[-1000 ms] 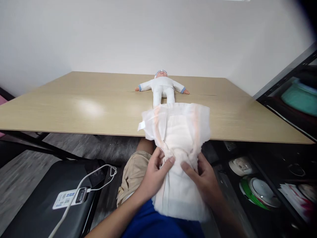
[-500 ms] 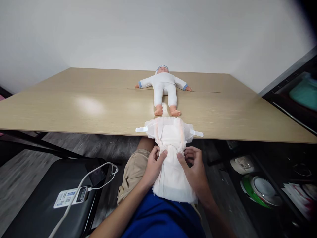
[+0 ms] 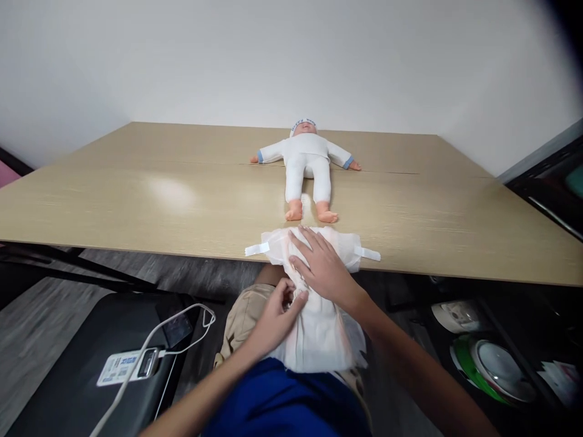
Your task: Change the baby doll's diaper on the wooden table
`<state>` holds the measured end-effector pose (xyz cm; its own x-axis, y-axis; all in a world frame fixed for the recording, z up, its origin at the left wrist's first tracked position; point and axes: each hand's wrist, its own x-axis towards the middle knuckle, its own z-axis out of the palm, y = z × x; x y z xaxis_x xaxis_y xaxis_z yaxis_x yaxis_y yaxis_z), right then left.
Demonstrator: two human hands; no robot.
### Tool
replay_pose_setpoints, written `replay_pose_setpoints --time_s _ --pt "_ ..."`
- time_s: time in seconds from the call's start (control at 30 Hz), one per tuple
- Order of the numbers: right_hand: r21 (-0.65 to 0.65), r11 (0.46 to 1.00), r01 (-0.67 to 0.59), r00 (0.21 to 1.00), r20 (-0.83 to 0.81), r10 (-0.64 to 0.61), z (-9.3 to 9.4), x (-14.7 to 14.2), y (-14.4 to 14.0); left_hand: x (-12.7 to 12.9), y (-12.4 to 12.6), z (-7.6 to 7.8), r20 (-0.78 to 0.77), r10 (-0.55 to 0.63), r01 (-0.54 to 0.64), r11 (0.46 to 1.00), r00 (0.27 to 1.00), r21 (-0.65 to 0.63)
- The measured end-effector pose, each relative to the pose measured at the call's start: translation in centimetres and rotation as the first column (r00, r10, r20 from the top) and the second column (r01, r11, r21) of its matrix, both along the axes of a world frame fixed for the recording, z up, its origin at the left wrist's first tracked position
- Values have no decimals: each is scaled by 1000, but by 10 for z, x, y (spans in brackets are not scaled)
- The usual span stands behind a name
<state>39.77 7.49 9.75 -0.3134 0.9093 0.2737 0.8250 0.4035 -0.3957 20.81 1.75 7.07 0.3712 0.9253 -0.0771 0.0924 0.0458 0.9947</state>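
So the left hand is pinching the side of an unfolded disposable diaper — right hand is resting flat on it, not gripping. Diaper's overlapping the tabletop's front edge, baby doll lying just beyond.

Two hands are in view, one left hand and one right hand. There is one diaper with two fastening tabs, a left tab and a right tab. One doll counts two arms, two blue cuffs, two legs, two bare feet and one lettered cap. One desk is present. To the left are one black padded seat, one white cable, one small device and one label. The person wears one blue shirt and one pair of shorts. At lower right, one green-rimmed round object and one white rounded object show; the papers are too dim to count.
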Motion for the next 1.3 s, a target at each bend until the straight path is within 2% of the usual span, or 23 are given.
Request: replay_pose_setpoints --time_s 0.07,0.17,0.23,0.27,0.3,0.33,0.37,0.43,0.5,0.6,0.67,0.77,0.83,0.93,1.03,1.17,1.3 --pt "6 1000 3 1000 29 -3 -3 1 2 -27 22 23 -241 -196 229 966 950 118" --pt "16 1000 17 998 61 -18 -3 1 2 -61 68 66 -491 -293 454 856 820 248" --pt "20 1000 19 997 80 -21 -3 1 2 -70 105 86 -592 -154 470 773 791 426" --pt "20 1000 20 996 87 -21 -3 2 3 -70 126 91 -622 -49 470 703 781 534" --pt "16 1000 17 996 90 -18 -2 4 4 -68 147 93 -639 50 482 611 768 627" --pt "9 1000 14 996 88 -14 -2 5 5 -64 168 93 -647 136 500 523 750 690" --pt "2 1000 10 997 82 -10 -1 8 6 -58 190 91 -649 206 514 457 732 726" --pt "-12 1000 -5 998 69 5 0 13 9 -43 229 86 -697 256 602 360 670 712" --pt "-15 1000 -27 997 68 28 0 17 10 -25 259 83 -769 269 724 263 580 638" --pt "-1 999 -50 996 78 50 -1 20 11 3 284 87 -853 294 876 87 432 474" --pt "7 998 -57 996 71 57 -1 20 10 20 289 92 -878 319 926 6 355 377" --pt "6 998 -57 997 59 56 -2 20 10 41 292 97 -900 331 957 -41 284 287" --pt "-3 998 -56 997 52 56 -2 20 10 50 295 99 -906 315 959 -69 283 275" --pt "-21 998 -59 998 36 60 -2 20 10 59 304 98 -904 246 936 -131 349 326" --pt "-46 997 -69 997 26 70 -2 22 13 65 311 96 -887 155 898 -148 435 414" --pt "-76 993 -93 995 26 96 -1 26 24 72 317 103 -859 21 855 -114 512 507" --pt "-74 993 -89 995 32 92 -3 29 53 76 328 131 -738 -260 766 11 622 642"
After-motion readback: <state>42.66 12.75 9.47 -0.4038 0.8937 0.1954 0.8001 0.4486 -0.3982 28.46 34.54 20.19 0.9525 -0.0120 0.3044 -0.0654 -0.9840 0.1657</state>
